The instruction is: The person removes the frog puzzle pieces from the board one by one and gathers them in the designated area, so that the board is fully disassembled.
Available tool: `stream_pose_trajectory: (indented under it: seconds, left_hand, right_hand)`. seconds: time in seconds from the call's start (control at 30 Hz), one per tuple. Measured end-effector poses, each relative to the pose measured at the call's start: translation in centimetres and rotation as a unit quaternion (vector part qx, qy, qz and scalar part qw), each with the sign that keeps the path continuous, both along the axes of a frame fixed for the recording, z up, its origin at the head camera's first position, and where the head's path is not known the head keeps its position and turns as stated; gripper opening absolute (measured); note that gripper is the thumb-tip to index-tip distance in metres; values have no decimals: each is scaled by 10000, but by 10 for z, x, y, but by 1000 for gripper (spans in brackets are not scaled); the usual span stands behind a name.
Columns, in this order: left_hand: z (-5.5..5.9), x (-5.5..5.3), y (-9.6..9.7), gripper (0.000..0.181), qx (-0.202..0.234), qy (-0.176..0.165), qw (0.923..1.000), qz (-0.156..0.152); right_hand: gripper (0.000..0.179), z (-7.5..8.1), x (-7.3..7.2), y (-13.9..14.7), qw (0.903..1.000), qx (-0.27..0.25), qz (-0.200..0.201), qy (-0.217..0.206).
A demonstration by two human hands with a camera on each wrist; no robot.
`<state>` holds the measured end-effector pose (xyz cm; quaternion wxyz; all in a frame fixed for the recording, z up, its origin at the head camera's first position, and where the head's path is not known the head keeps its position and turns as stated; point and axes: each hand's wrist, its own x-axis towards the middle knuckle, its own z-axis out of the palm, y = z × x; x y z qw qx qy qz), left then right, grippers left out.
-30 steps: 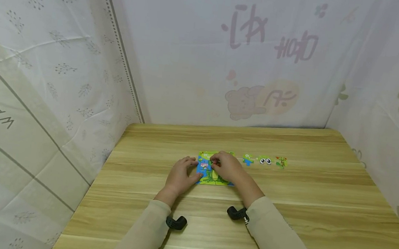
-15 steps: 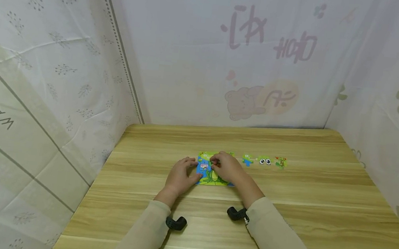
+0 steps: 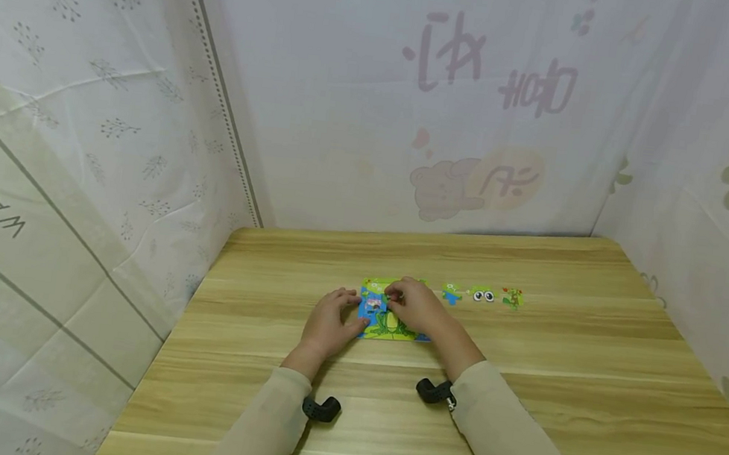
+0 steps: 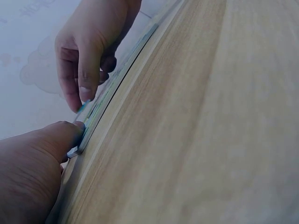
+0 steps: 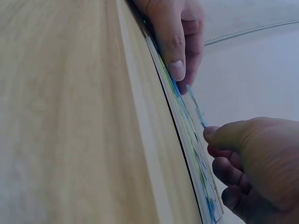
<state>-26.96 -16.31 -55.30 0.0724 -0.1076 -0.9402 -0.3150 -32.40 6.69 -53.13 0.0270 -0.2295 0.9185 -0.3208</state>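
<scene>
A frog jigsaw puzzle (image 3: pixel 391 325) in blue and green lies flat on the wooden table. At its left edge is my left hand (image 3: pixel 329 321), the fingers and thumb spread along the rim; the thumb touches the near-left part in the left wrist view. My right hand (image 3: pixel 418 306) is over the puzzle and covers much of its upper right. Its thumb and fingers pinch a blue puzzle piece (image 5: pixel 197 106) with a pinkish picture, which stands tilted above the puzzle in the right wrist view.
To the right of the puzzle lie a blue-green piece (image 3: pixel 452 294), a piece with two big eyes (image 3: pixel 483 296) and a green piece with red spots (image 3: pixel 512 298). Patterned white cloth (image 3: pixel 320 140) hangs behind the wooden table (image 3: pixel 517 425) and along its sides.
The pinched puzzle piece has shifted and tilted very slightly. Both hands keep nearly the same place, and the loose pieces lie as before.
</scene>
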Motion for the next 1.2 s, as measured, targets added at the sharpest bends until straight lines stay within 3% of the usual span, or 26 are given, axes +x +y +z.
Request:
stream_pose_trajectory:
  seconds: [0.8,1.2]
  left_hand:
    - [1,1,0,51,-3,18,10000,8]
    - [-2,1,0,49,-5,48,10000,43]
  right_hand:
    - [27,20,8,39,9996,-255,20,-124]
    - [25,19,14,66,9994,-243,-145,-210]
